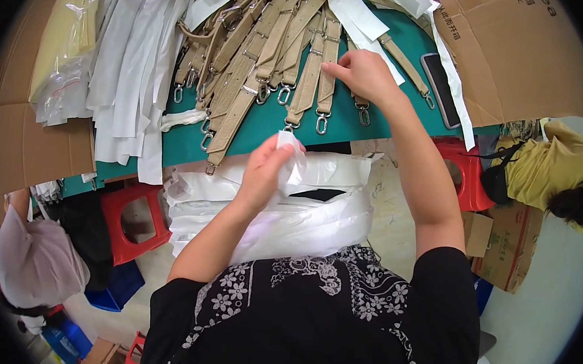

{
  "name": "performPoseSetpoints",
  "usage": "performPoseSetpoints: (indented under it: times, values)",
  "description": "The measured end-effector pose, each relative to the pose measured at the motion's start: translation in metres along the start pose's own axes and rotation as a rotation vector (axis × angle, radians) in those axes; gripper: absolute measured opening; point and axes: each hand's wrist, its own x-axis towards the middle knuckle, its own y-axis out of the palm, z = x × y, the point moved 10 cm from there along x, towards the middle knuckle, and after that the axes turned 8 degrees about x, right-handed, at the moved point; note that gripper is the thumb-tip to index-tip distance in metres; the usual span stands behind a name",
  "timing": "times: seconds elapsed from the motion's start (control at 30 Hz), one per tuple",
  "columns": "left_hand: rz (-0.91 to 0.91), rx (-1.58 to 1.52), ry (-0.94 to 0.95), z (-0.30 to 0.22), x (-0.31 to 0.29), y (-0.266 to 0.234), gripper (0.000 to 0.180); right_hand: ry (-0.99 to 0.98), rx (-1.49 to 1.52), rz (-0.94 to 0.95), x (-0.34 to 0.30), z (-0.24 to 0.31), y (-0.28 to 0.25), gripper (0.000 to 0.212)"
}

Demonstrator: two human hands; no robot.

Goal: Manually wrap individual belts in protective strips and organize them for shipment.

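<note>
Many beige straps with silver buckles and oval metal clasps lie fanned out on the green table. My left hand is closed round a crumpled white piece of thin sheet, just off the table's front edge and below a clasp. My right hand reaches over the straps with its fingers curled. Its thumb and fingertip meet at the edge of one strap hanging toward me. The undersides of its fingers are hidden.
Long white strips and a yellow plastic-wrapped bundle lie at left. A phone rests at right beside a cardboard box. White plastic-wrapped bundles sit at my lap. Red stools and two other people flank me.
</note>
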Motion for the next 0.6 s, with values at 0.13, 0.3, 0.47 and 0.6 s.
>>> performPoseSetpoints:
  times: [0.13,0.3,0.47,0.6]
  values:
    - [-0.059,0.132,0.105,-0.03,-0.007,-0.016,0.015,0.414,0.668,0.262,-0.008,-0.02,0.029,0.029]
    - [-0.049,0.345,0.193,-0.041,-0.013,-0.032,0.01,0.266,1.619,0.538,-0.037,0.019,0.029,0.02]
    - [-0.144,0.312,0.218,-0.044,-0.021,-0.043,0.009,0.202,1.8,0.514,-0.065,0.058,0.016,0.027]
    - [-0.297,0.379,0.342,-0.056,-0.032,-0.053,0.01,0.163,1.681,0.373,-0.07,0.07,0.014,0.029]
